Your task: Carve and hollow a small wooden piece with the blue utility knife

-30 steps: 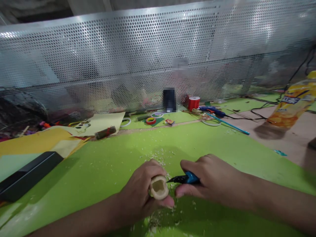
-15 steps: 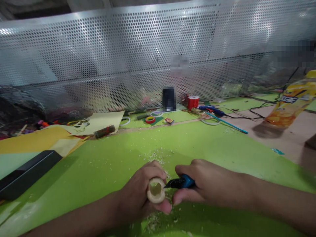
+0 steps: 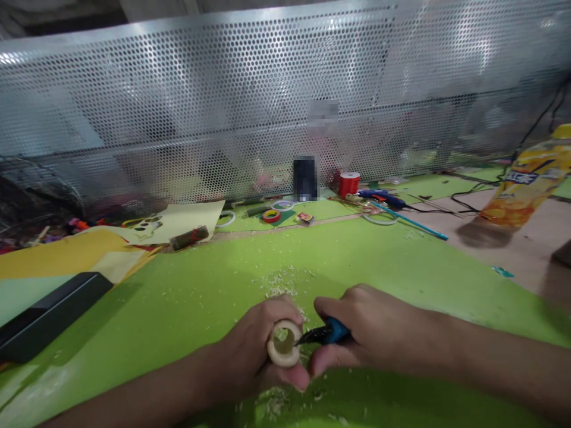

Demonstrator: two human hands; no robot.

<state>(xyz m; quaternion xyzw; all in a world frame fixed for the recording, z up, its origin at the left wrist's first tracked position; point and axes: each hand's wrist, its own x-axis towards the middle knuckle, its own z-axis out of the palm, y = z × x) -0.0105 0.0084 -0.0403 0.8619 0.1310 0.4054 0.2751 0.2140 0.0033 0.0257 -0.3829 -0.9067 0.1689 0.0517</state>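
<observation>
My left hand (image 3: 263, 333) is wrapped round a short, pale hollow tube (image 3: 273, 356) that looks like bamboo, its open end turned towards me. Green shows through the bore. In my right hand (image 3: 357, 327) is a blue and black utility knife (image 3: 332, 331), gripped by the handle. Its blade points left, and the tip touches the right side of the tube's rim. Pale shavings (image 3: 281, 282) lie on the green mat (image 3: 187, 297) beyond and below my hands.
A dark box (image 3: 53, 315) sits at left beside yellow paper (image 3: 80, 246). Tape rolls (image 3: 271, 216), a matchbox (image 3: 305, 218), a red spool (image 3: 349, 185) and a glue gun (image 3: 381, 197) lie along the back. A juice bottle (image 3: 521, 184) stands right. A perforated metal panel (image 3: 250, 89) closes off the back.
The tube's open end has turned slightly and shifted a little to the right. My right hand and the knife have moved slightly left, with the tip still at the rim.
</observation>
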